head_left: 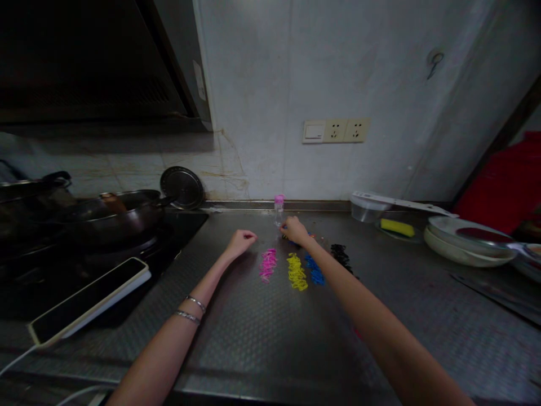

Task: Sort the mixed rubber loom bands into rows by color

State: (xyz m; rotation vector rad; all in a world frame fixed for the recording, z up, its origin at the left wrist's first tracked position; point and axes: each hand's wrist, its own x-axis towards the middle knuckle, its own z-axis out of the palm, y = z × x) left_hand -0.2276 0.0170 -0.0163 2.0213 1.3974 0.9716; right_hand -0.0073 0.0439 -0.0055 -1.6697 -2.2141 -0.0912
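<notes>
Four colour groups of what look like small rubber bands lie in rows on the metal counter (249,338): pink bands (267,265), yellow bands (297,272), blue bands (315,269) and black bands (340,256). My left hand (242,241) rests just left of the pink row, thumb and fingers pinched together. Over a small mixed pile, my right hand (295,230) is also closed in a pinch and partly hides the pile. Behind its fingertips stands a small clear bottle with a pink cap (279,203). Whatever either pinch holds is too small to see.
On the left are a phone (91,299) with a cable, and a wok (116,217) on the cooktop. A plastic tub (366,208), a yellow sponge (397,228), stacked bowls (465,251) and a knife (499,296) lie on the right. Sockets (336,131) are on the wall.
</notes>
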